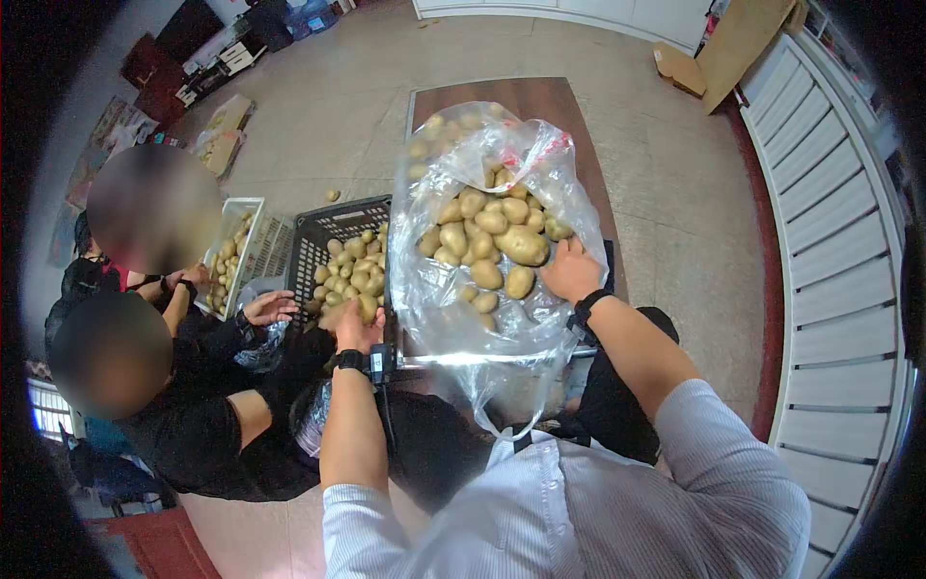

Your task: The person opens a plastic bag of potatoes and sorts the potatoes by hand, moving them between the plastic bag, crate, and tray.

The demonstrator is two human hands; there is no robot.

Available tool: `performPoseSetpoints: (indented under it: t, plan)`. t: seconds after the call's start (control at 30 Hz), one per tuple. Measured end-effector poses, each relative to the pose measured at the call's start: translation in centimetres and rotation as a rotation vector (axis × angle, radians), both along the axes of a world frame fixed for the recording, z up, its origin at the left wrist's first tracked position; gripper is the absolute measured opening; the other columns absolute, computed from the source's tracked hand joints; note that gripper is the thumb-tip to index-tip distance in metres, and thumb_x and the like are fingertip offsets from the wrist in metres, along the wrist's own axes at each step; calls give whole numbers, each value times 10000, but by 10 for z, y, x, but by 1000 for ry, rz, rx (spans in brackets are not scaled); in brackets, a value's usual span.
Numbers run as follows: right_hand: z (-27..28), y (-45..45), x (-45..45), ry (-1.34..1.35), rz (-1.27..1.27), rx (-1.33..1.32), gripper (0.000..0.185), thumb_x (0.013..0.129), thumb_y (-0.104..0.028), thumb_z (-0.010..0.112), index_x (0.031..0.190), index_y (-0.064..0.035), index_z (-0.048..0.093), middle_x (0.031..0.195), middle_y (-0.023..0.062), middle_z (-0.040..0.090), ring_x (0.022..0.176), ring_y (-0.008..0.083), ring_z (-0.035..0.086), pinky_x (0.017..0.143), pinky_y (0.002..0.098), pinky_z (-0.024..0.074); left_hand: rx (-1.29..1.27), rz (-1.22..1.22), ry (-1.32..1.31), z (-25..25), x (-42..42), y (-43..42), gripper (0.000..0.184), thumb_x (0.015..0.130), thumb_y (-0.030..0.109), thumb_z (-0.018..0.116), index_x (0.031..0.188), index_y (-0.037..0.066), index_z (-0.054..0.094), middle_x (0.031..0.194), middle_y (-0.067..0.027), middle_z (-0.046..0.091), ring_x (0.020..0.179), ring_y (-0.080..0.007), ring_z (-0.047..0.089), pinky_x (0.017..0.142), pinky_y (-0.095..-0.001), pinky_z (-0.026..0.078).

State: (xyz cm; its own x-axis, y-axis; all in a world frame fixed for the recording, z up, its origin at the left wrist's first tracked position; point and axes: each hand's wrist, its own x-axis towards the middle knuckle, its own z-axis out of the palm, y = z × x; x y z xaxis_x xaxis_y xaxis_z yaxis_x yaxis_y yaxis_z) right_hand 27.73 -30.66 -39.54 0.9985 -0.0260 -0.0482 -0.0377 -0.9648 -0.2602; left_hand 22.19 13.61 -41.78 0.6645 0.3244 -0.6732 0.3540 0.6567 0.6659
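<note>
A clear plastic bag (424,299) lies wide open before me, with many potatoes (490,222) inside. My right hand (572,273) is in the bag's right side, fingers reaching forward against the potatoes, beside one large potato (523,246); its palm side is hidden. To the left, my left hand (359,328) is closed on a potato (367,308) over the near right corner of a black crate (333,222). More potatoes (352,265) fill that crate. Another person's hand (271,308) is spread at the crate's near left corner.
The bag rests on a brown-topped table (579,116). Farther left, a white crate (277,241) holds potatoes beside two people in dark clothes. A lone potato (332,195) lies on the floor. A white radiator-like panel (830,241) runs along the right; cardboard (738,48) leans behind.
</note>
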Motion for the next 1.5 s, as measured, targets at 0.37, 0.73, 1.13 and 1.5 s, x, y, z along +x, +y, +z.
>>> performPoseSetpoints:
  t: [0.37,0.73,1.13,1.5]
  plan:
    - [17,17,-31,134,162,-116,745,762,-531,656,1262,-4,490,1211,250,536,1039,410,607,853,490,512,486,-254,-70,-35,-1,22,285,956,209,551,1149,-1,548,1072,-137,617,853,-279,628,620,-354,564]
    - [20,40,-65,123,306,-37,737,731,-466,744,1262,-24,489,1162,200,555,1017,395,603,839,481,517,1700,-673,42,-43,-27,30,393,805,407,694,899,26,668,929,-219,675,890,-394,645,761,-456,523]
    - [-11,42,-79,-253,592,-211,107,791,-141,599,877,-79,615,843,109,618,731,288,652,609,415,515,1883,-740,139,-1,-36,21,476,819,493,650,731,26,672,733,-190,671,711,-385,657,637,-459,512]
    - [-3,39,-79,-74,486,-1,139,825,-117,564,941,-60,616,906,144,649,756,335,672,624,431,547,170,18,-217,49,-5,-56,142,926,100,537,998,-22,532,950,-124,543,807,-265,616,689,-371,580]
